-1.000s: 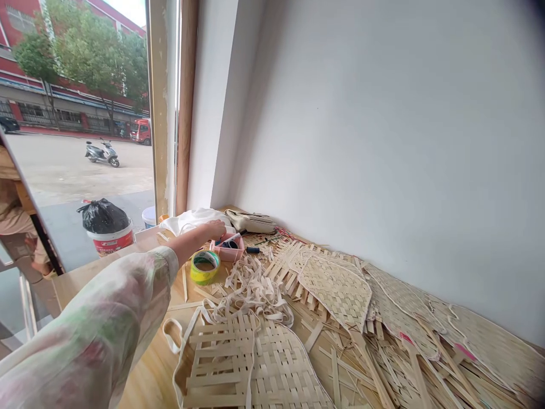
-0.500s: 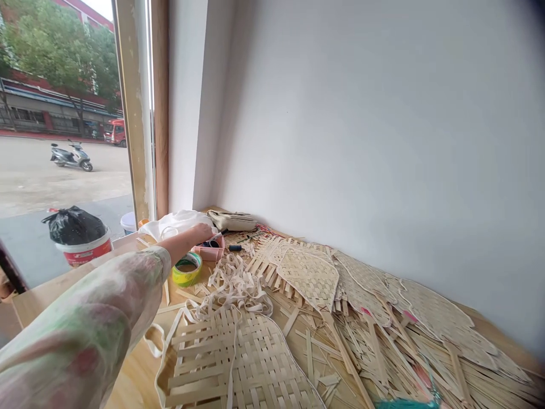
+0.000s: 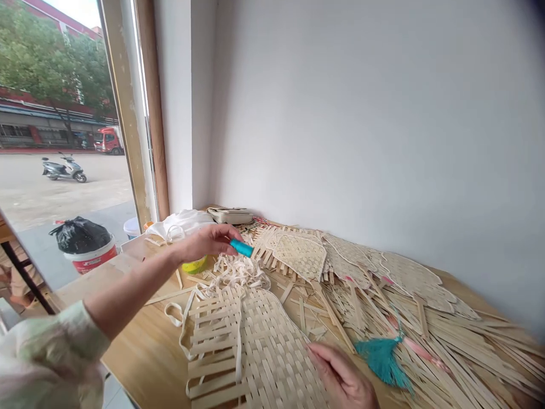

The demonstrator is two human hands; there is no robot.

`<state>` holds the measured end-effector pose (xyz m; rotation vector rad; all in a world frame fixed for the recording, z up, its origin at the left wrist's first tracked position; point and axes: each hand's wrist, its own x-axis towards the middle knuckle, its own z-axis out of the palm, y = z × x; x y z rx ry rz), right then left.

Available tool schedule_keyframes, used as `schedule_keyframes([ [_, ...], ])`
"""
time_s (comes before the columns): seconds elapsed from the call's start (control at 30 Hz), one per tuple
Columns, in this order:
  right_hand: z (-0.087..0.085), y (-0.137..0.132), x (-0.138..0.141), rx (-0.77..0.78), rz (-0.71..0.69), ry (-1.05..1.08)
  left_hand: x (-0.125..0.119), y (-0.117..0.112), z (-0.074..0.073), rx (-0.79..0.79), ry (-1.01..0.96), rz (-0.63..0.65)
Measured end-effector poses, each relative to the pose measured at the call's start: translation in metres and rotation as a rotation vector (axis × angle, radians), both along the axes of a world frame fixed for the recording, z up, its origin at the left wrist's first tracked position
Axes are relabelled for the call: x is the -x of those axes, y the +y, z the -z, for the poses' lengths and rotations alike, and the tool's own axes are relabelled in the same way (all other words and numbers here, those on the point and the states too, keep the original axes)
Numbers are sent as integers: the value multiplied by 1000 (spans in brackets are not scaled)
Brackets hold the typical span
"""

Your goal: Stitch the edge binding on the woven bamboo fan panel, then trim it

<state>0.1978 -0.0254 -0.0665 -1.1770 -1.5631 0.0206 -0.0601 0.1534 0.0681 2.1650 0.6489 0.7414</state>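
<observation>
My left hand (image 3: 208,241) is raised over the wooden table (image 3: 145,346), its fingers closed on a small teal object (image 3: 242,247) whose end sticks out to the right. Just behind that hand a yellow-green tape roll (image 3: 195,264) shows in part. My right hand (image 3: 344,377) rests at the bottom edge on a half-woven bamboo fan (image 3: 251,352), fingers together and lying flat. A teal tassel (image 3: 382,358) lies just right of it. White ribbon strips (image 3: 238,274) are tangled between the two hands.
Several finished woven fans (image 3: 300,255) and loose bamboo slats (image 3: 468,352) cover the table along the white wall. A white cloth (image 3: 181,222) and a beige pouch (image 3: 230,215) lie in the far corner. Through the window (image 3: 63,142) on the left a bucket with a black bag (image 3: 83,243) stands outside.
My left hand has come back from the pink tray in the corner with the teal object in its fingers. My right hand and the tassel have come into view at the bottom.
</observation>
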Motion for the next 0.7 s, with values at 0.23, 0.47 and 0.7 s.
schedule_keyframes([
  [0.23,-95,-39,34,-115,-2,-168,-25,-107,26,349,-416,126],
  [0.47,-110,-57,40,-57,-3,-291,-29,-137,29,234,-420,174],
  [0.7,-107,-67,36,-33,22,-326,-35,-141,30,137,-378,224],
])
